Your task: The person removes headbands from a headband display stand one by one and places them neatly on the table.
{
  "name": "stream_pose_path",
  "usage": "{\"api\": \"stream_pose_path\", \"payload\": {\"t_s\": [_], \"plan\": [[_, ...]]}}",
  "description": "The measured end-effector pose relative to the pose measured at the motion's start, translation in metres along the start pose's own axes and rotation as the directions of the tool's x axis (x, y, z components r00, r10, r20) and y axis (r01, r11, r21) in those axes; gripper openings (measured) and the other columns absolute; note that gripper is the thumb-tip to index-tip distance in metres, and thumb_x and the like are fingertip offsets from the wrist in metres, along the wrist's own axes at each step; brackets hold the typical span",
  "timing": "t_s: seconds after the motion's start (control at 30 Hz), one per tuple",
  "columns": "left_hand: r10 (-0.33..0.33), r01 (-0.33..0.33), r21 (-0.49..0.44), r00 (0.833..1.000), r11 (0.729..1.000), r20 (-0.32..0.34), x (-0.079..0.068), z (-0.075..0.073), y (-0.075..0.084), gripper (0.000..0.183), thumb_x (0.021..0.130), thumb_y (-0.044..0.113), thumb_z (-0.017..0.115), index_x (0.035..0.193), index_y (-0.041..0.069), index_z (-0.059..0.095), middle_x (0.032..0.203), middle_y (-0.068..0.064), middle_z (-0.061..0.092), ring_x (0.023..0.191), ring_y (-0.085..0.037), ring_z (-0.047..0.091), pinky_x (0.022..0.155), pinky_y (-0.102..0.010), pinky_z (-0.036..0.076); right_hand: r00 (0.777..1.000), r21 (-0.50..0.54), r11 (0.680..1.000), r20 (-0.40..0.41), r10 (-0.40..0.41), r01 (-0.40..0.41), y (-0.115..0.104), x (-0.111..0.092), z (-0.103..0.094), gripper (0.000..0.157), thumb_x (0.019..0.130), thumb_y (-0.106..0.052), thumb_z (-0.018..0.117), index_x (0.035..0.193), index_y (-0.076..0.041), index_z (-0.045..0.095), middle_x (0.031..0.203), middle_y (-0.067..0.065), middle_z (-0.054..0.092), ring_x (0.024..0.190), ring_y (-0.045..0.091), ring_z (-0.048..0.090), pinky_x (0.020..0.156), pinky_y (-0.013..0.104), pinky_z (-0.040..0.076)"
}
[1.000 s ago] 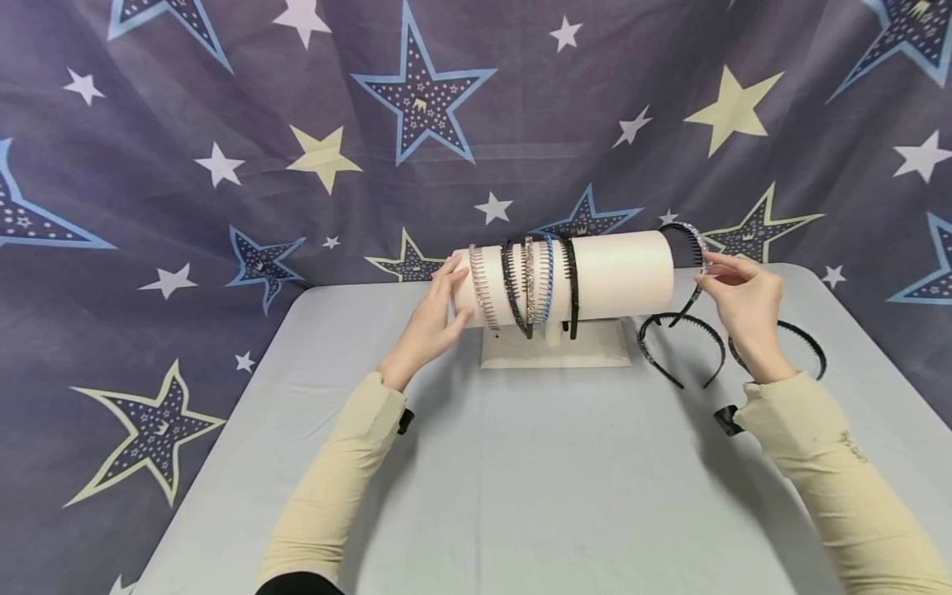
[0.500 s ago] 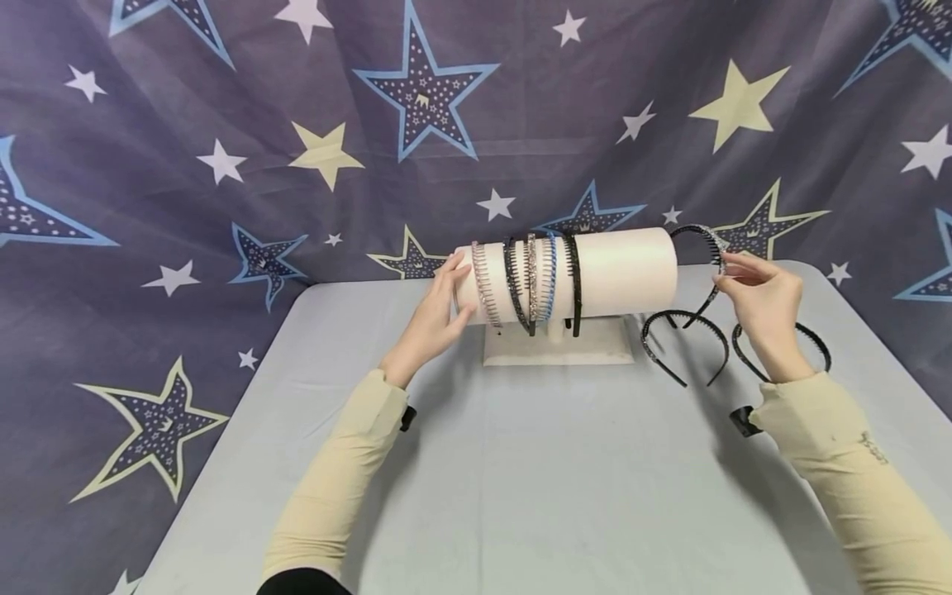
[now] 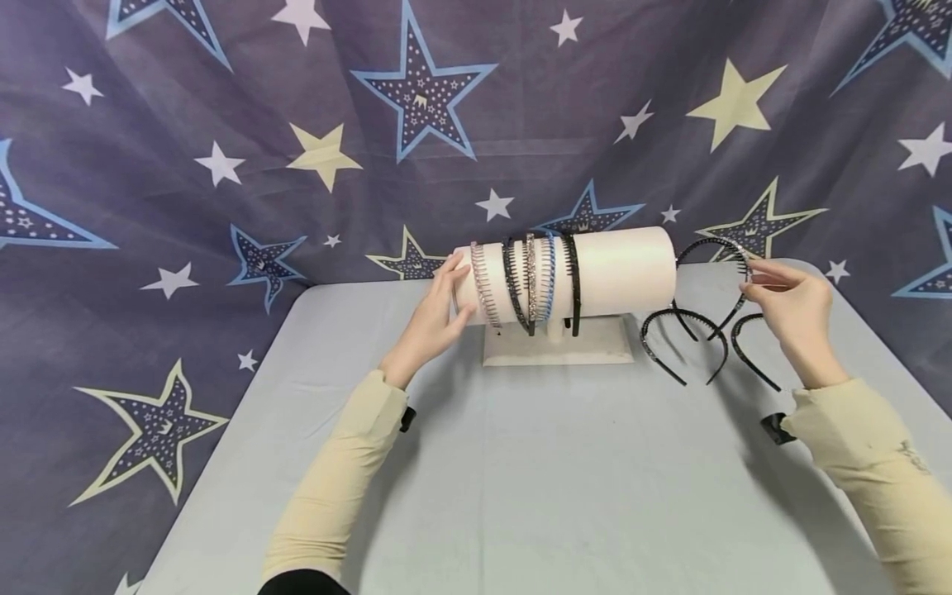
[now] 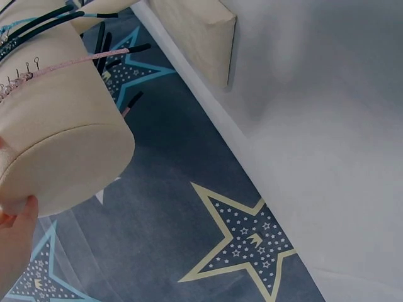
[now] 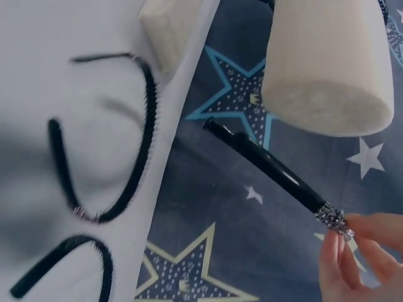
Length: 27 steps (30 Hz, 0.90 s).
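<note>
My left hand (image 3: 427, 326) rests at the left end of a white roll-shaped headband stand (image 3: 628, 268), fingers over the top and thumb lower down. In the left wrist view a fingertip touches the stand's flat end. My right hand (image 3: 796, 310) pinches a black toothed headband (image 5: 271, 167) by its sparkly silver section, just right of the stand's other end. This headband is held up, apart from the roll. Several headbands sit round the roll: a pink one (image 3: 483, 285), a silver one (image 3: 531, 281), a blue one (image 3: 550, 285) and black ones, including this plain one (image 3: 575, 285).
Two black headbands lie on the grey-covered table (image 3: 595, 463) at right, one nearer the stand (image 3: 647, 347) and another (image 3: 751, 364) partly behind my right hand. A flat base (image 3: 595, 351) supports the roll. A star-patterned curtain (image 3: 521, 124) hangs close behind.
My right hand has moved right and slightly down, drawing the sparkly black headband away from the roll's right end. The left hand keeps its place on the stand.
</note>
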State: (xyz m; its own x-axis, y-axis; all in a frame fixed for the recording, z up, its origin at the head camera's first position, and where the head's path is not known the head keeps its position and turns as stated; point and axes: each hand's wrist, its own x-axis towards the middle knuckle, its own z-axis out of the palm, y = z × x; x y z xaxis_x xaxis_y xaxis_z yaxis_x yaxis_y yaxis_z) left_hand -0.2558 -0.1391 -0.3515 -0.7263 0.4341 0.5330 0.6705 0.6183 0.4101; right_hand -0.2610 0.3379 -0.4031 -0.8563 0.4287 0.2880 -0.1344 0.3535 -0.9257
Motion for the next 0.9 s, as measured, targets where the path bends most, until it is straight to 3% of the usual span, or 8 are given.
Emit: {"api": "stream_pose_path", "payload": {"t_s": [0.07, 0.2, 0.3, 0.43, 0.53, 0.63, 0.77, 0.9], "plan": [[-0.001, 0.001, 0.000, 1.000, 1.000, 0.001, 0.000, 0.000, 0.000, 0.051, 0.081, 0.004, 0.057, 0.126, -0.006, 0.034, 0.142, -0.015, 0.021, 0.133, -0.026, 0.015, 0.109, -0.031, 0.018, 1.000, -0.083, 0.997, 0.022, 0.009, -0.007, -0.010, -0.006, -0.007, 0.036, 0.071, -0.015, 0.072, 0.106, -0.017, 0.067, 0.072, -0.015, 0.066, 0.061, -0.008, 0.058, 0.050, 0.007, 0.041], [-0.007, 0.007, -0.003, 1.000, 1.000, 0.002, -0.001, 0.000, -0.001, 0.052, 0.082, 0.004, 0.057, 0.127, -0.006, 0.034, 0.143, -0.014, 0.021, 0.133, -0.024, 0.014, 0.109, -0.032, 0.019, 0.999, -0.229, 0.973, 0.043, 0.024, -0.014, 0.015, 0.003, -0.022, 0.038, 0.073, -0.027, 0.071, 0.110, -0.024, 0.064, 0.073, -0.023, 0.064, 0.061, -0.012, 0.056, 0.050, 0.007, 0.043], [-0.007, 0.007, 0.000, 1.000, 1.000, 0.001, -0.001, 0.000, -0.001, 0.052, 0.082, 0.004, 0.057, 0.127, -0.006, 0.034, 0.143, -0.014, 0.021, 0.133, -0.025, 0.014, 0.109, -0.032, 0.019, 0.997, -0.243, 0.970, 0.064, 0.048, -0.031, 0.014, -0.002, -0.030, 0.037, 0.074, -0.028, 0.070, 0.110, -0.021, 0.064, 0.070, -0.024, 0.062, 0.058, -0.011, 0.056, 0.048, 0.008, 0.041], [-0.001, 0.001, 0.001, 1.000, 1.000, 0.005, 0.000, 0.000, -0.001, 0.052, 0.082, 0.004, 0.057, 0.127, -0.006, 0.034, 0.143, -0.015, 0.021, 0.133, -0.028, 0.015, 0.109, -0.032, 0.019, 0.989, -0.276, 0.960, 0.118, 0.090, -0.055, -0.042, -0.040, -0.037, 0.040, 0.080, -0.022, 0.063, 0.117, -0.009, 0.059, 0.060, -0.038, 0.049, 0.053, -0.015, 0.052, 0.049, 0.005, 0.038], [-0.004, 0.004, 0.002, 1.000, 1.000, 0.010, 0.001, 0.001, 0.000, 0.052, 0.082, 0.005, 0.057, 0.127, -0.006, 0.034, 0.143, -0.014, 0.021, 0.133, -0.026, 0.015, 0.109, -0.031, 0.018, 0.983, -0.306, 0.950, 0.152, 0.107, -0.056, -0.056, -0.054, -0.043, 0.034, 0.082, -0.020, 0.059, 0.117, -0.018, 0.058, 0.059, -0.042, 0.045, 0.053, -0.016, 0.051, 0.050, 0.003, 0.039], [-0.009, 0.009, 0.004, 1.000, 1.000, 0.010, 0.001, 0.001, 0.000, 0.052, 0.082, 0.006, 0.057, 0.127, -0.006, 0.034, 0.143, -0.014, 0.021, 0.134, -0.024, 0.014, 0.109, -0.031, 0.019, 0.979, -0.315, 0.947, 0.169, 0.117, -0.059, -0.051, -0.058, -0.051, 0.033, 0.082, -0.019, 0.059, 0.115, -0.021, 0.059, 0.059, -0.041, 0.047, 0.053, -0.015, 0.052, 0.050, 0.004, 0.038], [-0.010, 0.010, 0.006, 1.000, 1.000, 0.006, 0.001, 0.001, 0.000, 0.051, 0.082, 0.006, 0.057, 0.127, -0.006, 0.034, 0.143, -0.015, 0.021, 0.134, -0.023, 0.014, 0.109, -0.031, 0.019, 0.978, -0.331, 0.941, 0.165, 0.128, -0.068, -0.035, -0.057, -0.060, 0.038, 0.080, -0.019, 0.061, 0.117, -0.008, 0.058, 0.058, -0.039, 0.049, 0.052, -0.014, 0.052, 0.050, 0.005, 0.036], [-0.014, 0.014, 0.009, 1.000, 1.000, 0.007, 0.000, 0.001, 0.000, 0.052, 0.083, 0.005, 0.057, 0.127, -0.006, 0.034, 0.143, -0.014, 0.021, 0.134, -0.022, 0.013, 0.109, -0.031, 0.018, 0.979, -0.311, 0.947, 0.154, 0.131, -0.077, -0.021, -0.056, -0.070, 0.034, 0.078, -0.016, 0.064, 0.111, -0.013, 0.063, 0.058, -0.031, 0.056, 0.051, -0.012, 0.052, 0.048, 0.007, 0.036]]}}
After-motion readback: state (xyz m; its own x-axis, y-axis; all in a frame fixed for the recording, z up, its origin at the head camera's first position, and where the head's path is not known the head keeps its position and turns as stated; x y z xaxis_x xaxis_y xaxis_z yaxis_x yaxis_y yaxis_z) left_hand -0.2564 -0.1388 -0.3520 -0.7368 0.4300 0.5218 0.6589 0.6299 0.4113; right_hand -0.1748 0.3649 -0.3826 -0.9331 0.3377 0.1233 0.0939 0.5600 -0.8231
